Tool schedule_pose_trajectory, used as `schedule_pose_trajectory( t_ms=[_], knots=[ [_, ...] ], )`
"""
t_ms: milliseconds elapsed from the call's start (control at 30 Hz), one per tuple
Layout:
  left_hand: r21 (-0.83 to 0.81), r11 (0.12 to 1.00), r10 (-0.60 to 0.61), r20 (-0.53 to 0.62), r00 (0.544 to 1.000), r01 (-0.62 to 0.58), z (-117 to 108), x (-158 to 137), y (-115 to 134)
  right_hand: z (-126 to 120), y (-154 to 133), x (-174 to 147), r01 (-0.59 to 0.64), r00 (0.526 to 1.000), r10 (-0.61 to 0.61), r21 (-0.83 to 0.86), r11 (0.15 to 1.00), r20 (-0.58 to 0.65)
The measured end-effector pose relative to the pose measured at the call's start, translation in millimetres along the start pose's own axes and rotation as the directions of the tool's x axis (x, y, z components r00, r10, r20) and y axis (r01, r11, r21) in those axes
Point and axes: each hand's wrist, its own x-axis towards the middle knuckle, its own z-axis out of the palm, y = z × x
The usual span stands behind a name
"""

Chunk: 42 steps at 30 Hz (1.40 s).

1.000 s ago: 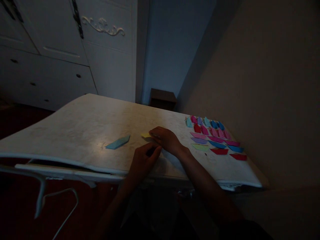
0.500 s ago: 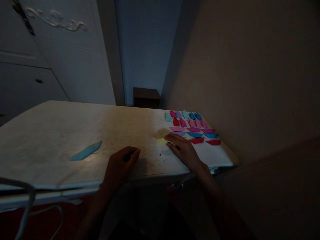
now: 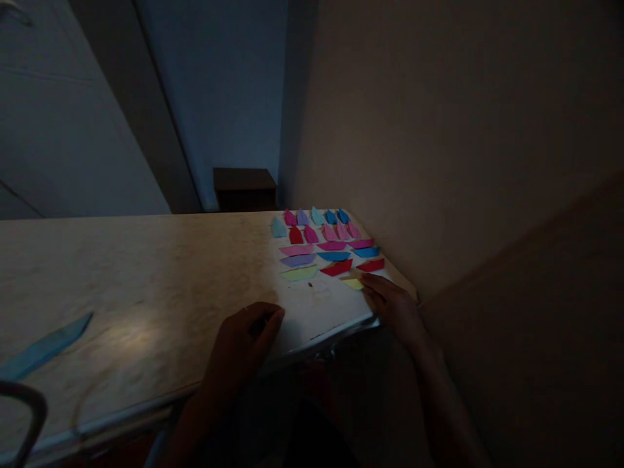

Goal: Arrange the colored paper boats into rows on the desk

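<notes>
My right hand (image 3: 392,309) is at the right end of the table, its fingers closed on the edge of a small yellow folded paper piece (image 3: 353,283). The piece lies low over the surface, just below a red folded paper piece (image 3: 370,265). To its left are another red piece (image 3: 336,267) and a pale green one (image 3: 299,273). My left hand (image 3: 248,335) hovers over the table's near edge, fingers curled towards the thumb, with nothing visible in them.
Rows of pink, purple, red and blue folded papers (image 3: 334,246) cover the table's far right corner. A long blue folded strip (image 3: 46,348) lies on the left of the table (image 3: 195,279). A wall (image 3: 439,162) borders the right side. A dark cable (image 3: 34,403) curves at lower left.
My view has turned to the right. My right hand has carried the yellow paper piece rightwards to below the red pieces, uncovering the pale green one. My left hand keeps its curled shape.
</notes>
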Motion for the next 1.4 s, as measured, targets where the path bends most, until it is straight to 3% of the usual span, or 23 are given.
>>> schedule_pose_trajectory(
  t_ms=[167, 333, 667, 867, 1000, 1167, 1300, 1400],
  knots=[
    [0.076, 0.997, 0.001, 0.005, 1.0, -0.001, 5.6, 1.4, -2.3, -7.5, 12.0, 1.6, -0.08, 0.996, 0.081, -0.058, 0.995, 0.031],
    [0.106, 0.993, 0.046, 0.0, 0.999, -0.046, 3.5, -1.1, -6.4, -6.7, 11.5, 2.6, -0.078, 0.996, 0.079, -0.042, 0.996, 0.03],
    [0.141, 0.982, 0.128, -0.018, 0.992, -0.124, 4.0, -2.7, -9.2, -12.9, 13.2, 9.5, -0.145, 0.987, 0.142, -0.032, 0.989, -0.077],
    [0.151, 0.98, 0.135, -0.028, 0.99, -0.13, 4.4, -3.5, -8.8, -12.8, 10.3, 19.8, -0.212, 0.976, 0.215, -0.133, 0.968, 0.013],
    [0.154, 0.978, 0.149, -0.035, 0.988, -0.142, 4.8, -3.9, -8.5, -10.4, 14.2, 23.4, -0.193, 0.977, 0.206, -0.177, 0.965, 0.061],
    [0.164, 0.973, 0.169, -0.039, 0.985, -0.161, 6.0, -4.9, -9.8, -6.8, 19.0, 24.8, -0.204, 0.977, 0.214, -0.217, 0.955, 0.02],
    [0.169, 0.972, 0.176, -0.044, 0.983, -0.166, 6.9, -5.7, -11.9, -9.1, 8.4, 26.6, -0.219, 0.975, 0.221, -0.216, 0.952, -0.014],
    [0.158, 0.969, 0.196, -0.039, 0.98, -0.188, 7.0, -6.1, -13.3, -8.2, -7.8, 27.7, -0.15, 0.987, 0.158, -0.207, 0.967, 0.024]
  ],
)
